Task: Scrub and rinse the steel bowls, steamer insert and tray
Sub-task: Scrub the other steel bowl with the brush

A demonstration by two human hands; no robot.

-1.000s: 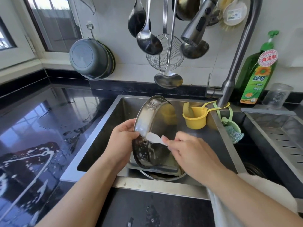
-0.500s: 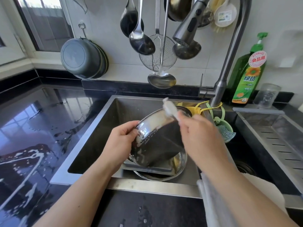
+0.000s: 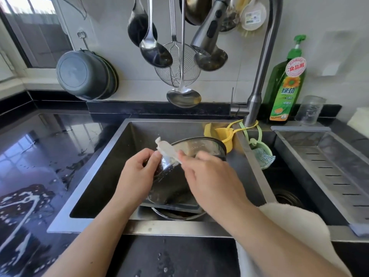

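Observation:
A soapy steel bowl [image 3: 175, 176] is tilted on its side over the left sink basin [image 3: 111, 156]. My left hand [image 3: 137, 176] grips its near left rim. My right hand [image 3: 209, 176] pinches a thin white scrubbing cloth [image 3: 166, 149] and presses it against the bowl's upper rim. Under the bowl lies a flat steel tray [image 3: 179, 206], and the round edge of another steel bowl [image 3: 175, 215] shows beneath the tray. The bowl's inside is turned away and mostly hidden by my hands.
The faucet [image 3: 257, 80] rises at the basin's right rear, its spray head [image 3: 209, 29] hanging above the sink with ladles [image 3: 183, 96] and a wire skimmer. A yellow cup [image 3: 223, 134], green dish soap bottle [image 3: 285, 84] and white towel [image 3: 295, 226] are to the right. The left countertop [image 3: 40, 156] is wet and foamy.
The bowl has been turned from upright, its opening facing me, to tilted with its outside toward me. My right hand moved the cloth from inside the bowl to its upper rim.

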